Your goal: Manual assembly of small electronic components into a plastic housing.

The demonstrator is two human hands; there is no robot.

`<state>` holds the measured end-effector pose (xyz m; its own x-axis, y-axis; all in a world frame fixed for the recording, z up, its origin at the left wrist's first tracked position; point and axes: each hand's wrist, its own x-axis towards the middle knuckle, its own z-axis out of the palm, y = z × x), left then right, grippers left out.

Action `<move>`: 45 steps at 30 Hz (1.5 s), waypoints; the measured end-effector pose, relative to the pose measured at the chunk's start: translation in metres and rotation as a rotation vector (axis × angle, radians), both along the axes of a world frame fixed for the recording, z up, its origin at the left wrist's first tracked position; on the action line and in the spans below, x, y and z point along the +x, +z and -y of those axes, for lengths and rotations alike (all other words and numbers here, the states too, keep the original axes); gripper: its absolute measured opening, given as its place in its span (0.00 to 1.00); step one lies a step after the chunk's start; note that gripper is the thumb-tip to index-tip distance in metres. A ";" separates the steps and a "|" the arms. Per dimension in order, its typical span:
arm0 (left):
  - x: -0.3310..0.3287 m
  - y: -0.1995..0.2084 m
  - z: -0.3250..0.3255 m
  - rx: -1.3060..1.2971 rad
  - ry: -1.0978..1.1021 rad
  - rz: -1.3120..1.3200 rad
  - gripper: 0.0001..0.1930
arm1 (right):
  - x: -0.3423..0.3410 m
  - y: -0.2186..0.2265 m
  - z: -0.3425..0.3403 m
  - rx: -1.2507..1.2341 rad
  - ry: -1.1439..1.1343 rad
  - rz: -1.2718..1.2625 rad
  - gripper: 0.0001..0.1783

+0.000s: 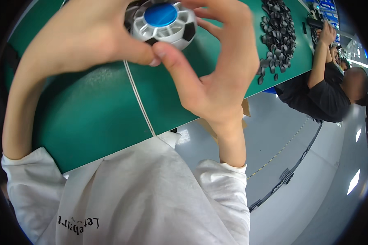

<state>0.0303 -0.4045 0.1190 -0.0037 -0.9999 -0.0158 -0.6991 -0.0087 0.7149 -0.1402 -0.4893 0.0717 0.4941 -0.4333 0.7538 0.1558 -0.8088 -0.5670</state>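
Observation:
Near the top edge of the view I hold a round plastic piece (188,32) in white and black panels, like a soccer ball, with a ribbed, open top and a shiny blue disc (160,15) at its centre. My left hand (98,32) curves around its left side; its other fingers are hidden. From the right, my right hand (221,61) closes around it, with fingers behind its far right side. Both thumbs meet at its near edge. Whether the piece rests on the table or is held above it, I cannot tell.
A heap of small black plastic pieces (278,34) lies on the green table (98,118) at the right. A pale double line (139,98) crosses the table toward me. At the far right a co-worker (325,90) in black sits with hands over the table. Cardboard (210,130) shows below the edge.

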 end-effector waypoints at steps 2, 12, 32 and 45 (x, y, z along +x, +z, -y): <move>-0.002 -0.013 -0.001 -0.183 -0.032 -0.009 0.34 | -0.007 0.005 0.011 -0.034 -0.004 -0.034 0.26; 0.028 -0.034 -0.041 -0.205 -0.181 -0.234 0.43 | -0.068 0.017 0.093 -0.259 -0.533 -0.718 0.06; 0.045 -0.067 -0.046 -0.189 -0.271 -0.223 0.31 | -0.047 0.008 0.111 -0.256 -0.386 -1.094 0.10; 0.035 -0.054 -0.030 -0.192 -0.309 -0.321 0.30 | -0.045 0.014 0.059 -0.202 -0.133 -0.553 0.12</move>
<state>0.0649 -0.3742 0.0650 -0.2751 -0.9361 0.2194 -0.3925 0.3177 0.8631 -0.1851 -0.5479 0.0860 0.7879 -0.3929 0.4741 -0.2282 -0.9015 -0.3678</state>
